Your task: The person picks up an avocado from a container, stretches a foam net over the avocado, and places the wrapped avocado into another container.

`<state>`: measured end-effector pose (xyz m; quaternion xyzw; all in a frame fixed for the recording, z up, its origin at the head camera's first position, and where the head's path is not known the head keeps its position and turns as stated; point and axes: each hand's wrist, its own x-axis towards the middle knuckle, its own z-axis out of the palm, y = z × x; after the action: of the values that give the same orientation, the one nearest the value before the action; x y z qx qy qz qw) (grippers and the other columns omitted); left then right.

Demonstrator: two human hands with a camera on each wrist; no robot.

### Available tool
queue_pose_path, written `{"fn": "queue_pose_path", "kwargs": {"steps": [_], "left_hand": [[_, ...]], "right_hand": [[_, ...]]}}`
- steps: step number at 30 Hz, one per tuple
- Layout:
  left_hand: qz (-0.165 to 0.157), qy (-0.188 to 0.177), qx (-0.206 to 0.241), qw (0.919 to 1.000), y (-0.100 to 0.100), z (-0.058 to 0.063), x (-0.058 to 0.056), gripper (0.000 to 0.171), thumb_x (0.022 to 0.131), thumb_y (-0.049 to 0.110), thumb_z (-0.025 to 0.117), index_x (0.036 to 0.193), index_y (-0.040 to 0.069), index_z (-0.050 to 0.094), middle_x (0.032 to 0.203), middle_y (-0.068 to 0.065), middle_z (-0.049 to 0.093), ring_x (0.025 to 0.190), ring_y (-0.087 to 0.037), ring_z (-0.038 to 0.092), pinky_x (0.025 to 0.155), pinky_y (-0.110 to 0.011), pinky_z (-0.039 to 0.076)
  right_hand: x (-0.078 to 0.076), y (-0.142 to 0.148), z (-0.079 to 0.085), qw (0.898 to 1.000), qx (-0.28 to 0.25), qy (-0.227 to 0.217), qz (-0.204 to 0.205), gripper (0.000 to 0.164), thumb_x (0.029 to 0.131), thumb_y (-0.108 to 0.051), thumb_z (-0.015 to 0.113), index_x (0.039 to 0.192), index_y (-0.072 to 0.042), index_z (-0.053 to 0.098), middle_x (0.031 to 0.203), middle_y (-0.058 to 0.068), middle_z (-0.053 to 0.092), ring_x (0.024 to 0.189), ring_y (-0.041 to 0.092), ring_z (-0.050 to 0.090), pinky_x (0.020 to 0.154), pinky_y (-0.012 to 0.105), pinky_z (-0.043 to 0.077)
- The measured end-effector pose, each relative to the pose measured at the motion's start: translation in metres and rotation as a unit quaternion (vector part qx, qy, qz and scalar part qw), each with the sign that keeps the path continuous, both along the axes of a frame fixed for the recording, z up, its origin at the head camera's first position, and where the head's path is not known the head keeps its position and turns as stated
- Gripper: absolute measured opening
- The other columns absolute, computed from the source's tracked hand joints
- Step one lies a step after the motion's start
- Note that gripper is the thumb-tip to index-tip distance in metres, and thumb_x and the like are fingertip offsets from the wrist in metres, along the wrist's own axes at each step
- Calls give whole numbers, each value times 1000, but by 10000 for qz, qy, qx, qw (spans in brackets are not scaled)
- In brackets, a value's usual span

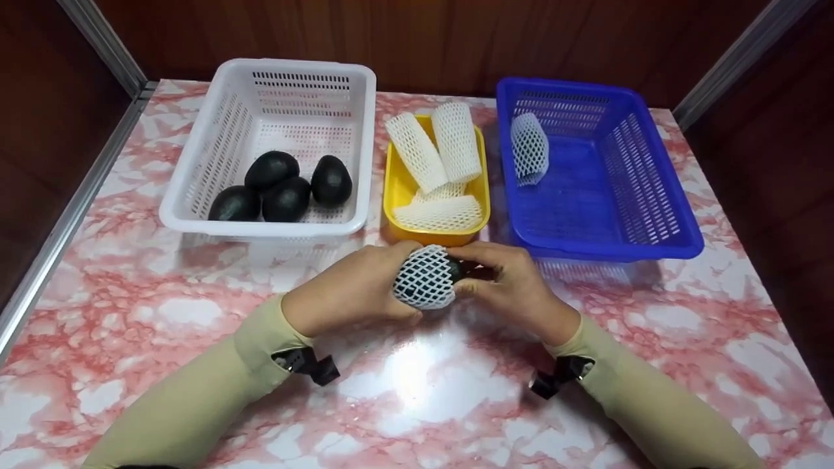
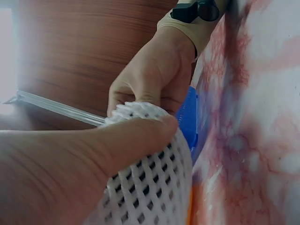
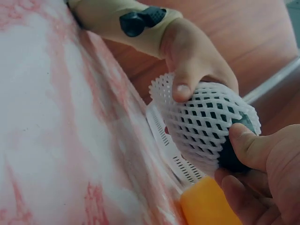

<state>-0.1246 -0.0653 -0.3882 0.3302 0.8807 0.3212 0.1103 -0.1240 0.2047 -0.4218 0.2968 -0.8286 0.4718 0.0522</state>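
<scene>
Above the table, a dark avocado [image 3: 229,154] sits partly inside a white foam net sleeve [image 1: 423,281]. My left hand [image 1: 355,281] grips the sleeved part, its thumb laid across the mesh in the left wrist view. At the bare end of the avocado, my right hand [image 1: 515,283] pinches with thumb and fingers, the thumb right at the edge of the net in the right wrist view. The far end of the net stands loose past my left thumb.
A white basket [image 1: 267,228] with several avocados [image 1: 287,198] stands at the back left. Behind my hands is a yellow bin [image 1: 389,189] of foam nets [image 1: 417,153]. On the right, a blue basket [image 1: 606,251] contains one netted item [image 1: 530,148].
</scene>
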Motion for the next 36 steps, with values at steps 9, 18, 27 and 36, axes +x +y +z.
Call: {"fn": "queue_pose_path", "kwargs": {"steps": [9, 18, 27, 36], "left_hand": [[-51, -180, 613, 9979, 5, -4, 2, 89, 78, 32, 100, 151, 12, 53, 128, -1, 73, 114, -19, 72, 102, -39, 61], [-18, -326, 432, 9985, 10, -7, 3, 97, 75, 36, 100, 154, 8, 51, 132, -8, 71, 117, -23, 70, 105, -41, 59], [-37, -686, 647, 9955, 10, -12, 0, 96, 77, 36, 97, 156, 12, 48, 130, -6, 72, 111, -20, 71, 99, -38, 60], [46, -1171, 702, 9906, 11, -8, 2, 102, 77, 35, 98, 161, 16, 44, 131, -3, 72, 109, -17, 72, 96, -35, 62]], "right_hand": [[1, 0, 0, 9915, -441, 1180, 320, 44, 72, 7, 92, 114, 7, 80, 107, 23, 80, 102, 14, 72, 93, 15, 58], [6, -5, 0, 9876, -154, 1540, 261, 35, 77, 5, 93, 110, -1, 85, 103, 14, 84, 94, 29, 76, 94, 14, 56], [7, -1, 13, 9933, 342, 1073, 273, 36, 79, 10, 86, 114, 2, 82, 111, 16, 83, 102, 31, 78, 91, 19, 62], [13, 1, 36, 9706, 337, 2304, 610, 67, 80, -15, 96, 140, -3, 69, 143, 21, 67, 130, 34, 66, 115, 35, 56]]}}
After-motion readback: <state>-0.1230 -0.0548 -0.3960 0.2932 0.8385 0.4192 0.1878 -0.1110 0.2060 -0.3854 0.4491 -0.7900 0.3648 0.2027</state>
